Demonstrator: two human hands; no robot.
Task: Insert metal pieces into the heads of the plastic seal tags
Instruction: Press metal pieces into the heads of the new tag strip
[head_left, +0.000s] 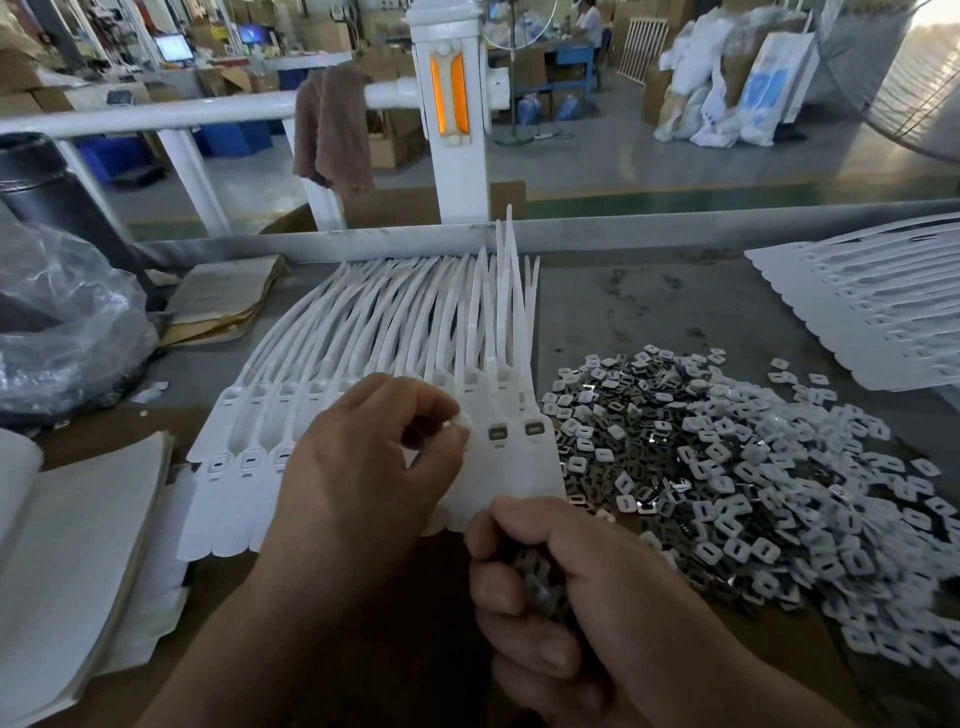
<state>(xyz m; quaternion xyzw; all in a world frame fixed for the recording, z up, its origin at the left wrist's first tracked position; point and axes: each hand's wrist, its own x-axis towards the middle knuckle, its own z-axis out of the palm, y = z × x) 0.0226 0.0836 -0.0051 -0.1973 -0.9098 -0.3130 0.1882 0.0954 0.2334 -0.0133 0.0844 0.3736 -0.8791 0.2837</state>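
Here, from the head view: your left hand pinches one small piece over the seal tags fanned on the table; your right hand clutches a handful of metal pieces beside the loose pile; they look light, stiff and slippery, so nip the edges; the tags' bendy tails run lengthwise away from you, heads nearest.

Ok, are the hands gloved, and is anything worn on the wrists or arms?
No gloves: the left hand and the right hand are both bare. No ring shows on the fingers in view, and no watch or band on either wrist. The left forearm and right forearm are bare to the frame's edge; no sleeve shows.
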